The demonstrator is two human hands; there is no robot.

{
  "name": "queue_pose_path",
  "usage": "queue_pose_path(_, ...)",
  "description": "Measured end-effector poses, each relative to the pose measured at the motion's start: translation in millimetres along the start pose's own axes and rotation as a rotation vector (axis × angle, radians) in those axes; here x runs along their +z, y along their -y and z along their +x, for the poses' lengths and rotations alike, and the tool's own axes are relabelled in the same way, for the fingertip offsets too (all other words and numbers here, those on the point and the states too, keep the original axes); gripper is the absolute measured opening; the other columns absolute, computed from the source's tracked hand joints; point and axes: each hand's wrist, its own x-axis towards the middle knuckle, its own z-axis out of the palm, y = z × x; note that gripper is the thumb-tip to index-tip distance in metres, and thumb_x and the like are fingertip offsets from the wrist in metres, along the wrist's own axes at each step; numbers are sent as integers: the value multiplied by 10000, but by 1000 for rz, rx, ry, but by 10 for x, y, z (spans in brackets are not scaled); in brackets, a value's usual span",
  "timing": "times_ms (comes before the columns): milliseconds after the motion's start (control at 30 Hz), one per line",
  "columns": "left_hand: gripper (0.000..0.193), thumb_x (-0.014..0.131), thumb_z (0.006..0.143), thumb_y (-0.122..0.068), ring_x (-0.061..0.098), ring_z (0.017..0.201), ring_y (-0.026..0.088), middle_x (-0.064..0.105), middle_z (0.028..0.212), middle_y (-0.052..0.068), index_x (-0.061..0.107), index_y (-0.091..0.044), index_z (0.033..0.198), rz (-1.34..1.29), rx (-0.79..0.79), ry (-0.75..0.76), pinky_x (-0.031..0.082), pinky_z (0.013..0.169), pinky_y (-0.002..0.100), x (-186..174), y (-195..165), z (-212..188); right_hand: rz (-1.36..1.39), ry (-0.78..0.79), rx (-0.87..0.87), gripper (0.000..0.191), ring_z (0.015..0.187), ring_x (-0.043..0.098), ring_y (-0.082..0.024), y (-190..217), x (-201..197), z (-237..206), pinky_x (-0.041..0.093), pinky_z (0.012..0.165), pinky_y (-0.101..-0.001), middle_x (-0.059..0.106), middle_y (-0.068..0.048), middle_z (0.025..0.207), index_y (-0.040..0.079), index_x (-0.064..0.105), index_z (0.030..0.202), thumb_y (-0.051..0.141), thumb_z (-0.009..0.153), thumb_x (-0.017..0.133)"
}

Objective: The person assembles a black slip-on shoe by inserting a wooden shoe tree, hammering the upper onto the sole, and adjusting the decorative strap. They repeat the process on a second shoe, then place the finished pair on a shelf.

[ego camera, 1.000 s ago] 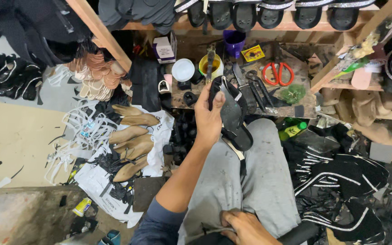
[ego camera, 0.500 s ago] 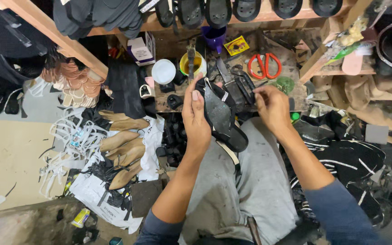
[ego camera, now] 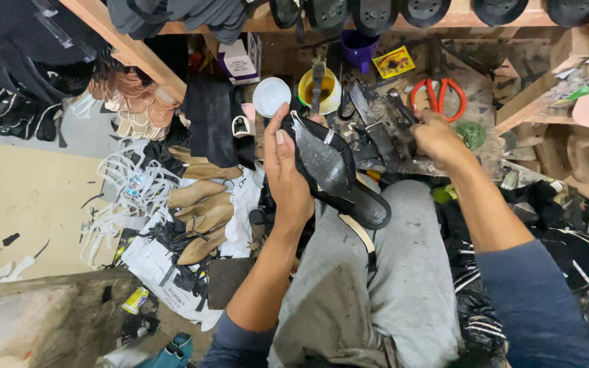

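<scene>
My left hand [ego camera: 286, 176] grips a black sandal [ego camera: 335, 174], sole side up, toe pointing away from me, held above my grey-trousered knee. A dark strap crosses the sandal near its toe. My right hand [ego camera: 436, 140] reaches to the cluttered workbench [ego camera: 472, 88] and closes over dark metal tools lying there; what exactly it grasps is hidden under the fingers. A yellow glue pot [ego camera: 320, 92] with a brush standing in it sits just beyond the sandal's tip.
Red-handled scissors [ego camera: 439, 97] lie on the bench behind my right hand. A white lid [ego camera: 271, 97] and a small box [ego camera: 240, 58] stand to the left. Tan wooden lasts [ego camera: 199, 208] and white straps [ego camera: 127, 194] litter the floor at left. Black soles hang overhead.
My right hand came up from my lap to the sandal, then moved right onto the bench tools. The left hand has kept hold of the sandal and tilted it slightly.
</scene>
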Motion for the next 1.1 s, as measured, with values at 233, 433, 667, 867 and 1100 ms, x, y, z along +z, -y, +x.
queue_pose_path(233, 408, 355, 1184, -258, 648, 1218, 176, 661, 1335, 152, 416, -26, 1514, -46, 111, 132, 502, 1116, 328, 150, -130, -372, 354, -27, -222, 164, 924, 584, -140, 471, -420, -1490, 456, 856, -247, 635, -60, 952, 41, 577, 1131, 192, 1074, 602)
queue_pose_path(433, 367, 427, 1158, -190, 621, 1243, 174, 654, 1368, 151, 519, 25, 1441, 40, 11, 257, 475, 1115, 319, 190, -260, -521, 585, 7, -469, 288, 995, 637, -115, 1187, -582, -2387, 551, 832, -294, 594, 13, 1068, 116, 456, 976, 93, 885, 727)
queue_pose_path(667, 359, 448, 1155, -172, 599, 1303, 181, 639, 1391, 159, 515, 37, 1439, 31, 42, 336, 437, 1171, 316, 266, -428, -860, 126, -340, -590, 341, 720, 608, -139, 1542, -139, -2540, 512, 666, -288, 586, -40, 814, 15, 578, 984, 87, 801, 855)
queue_pose_path(867, 435, 601, 1024, 10, 582, 1320, 187, 613, 1402, 151, 514, 32, 1450, 59, -28, 439, 444, 1174, 334, 15, -509, -835, 56, -385, -754, 218, 714, 586, -164, 1436, 23, -2547, 491, 672, -306, 592, -71, 838, 3, 583, 957, 39, 874, 782)
queue_pose_path(1100, 490, 682, 962, 14, 600, 1223, 167, 643, 1311, 144, 529, 41, 1427, 212, -34, 456, 463, 1108, 316, 147, -343, -711, 528, 43, -422, 239, 762, 632, -170, 1587, -388, -2665, 533, 676, -322, 621, -63, 880, 57, 493, 900, 61, 927, 731)
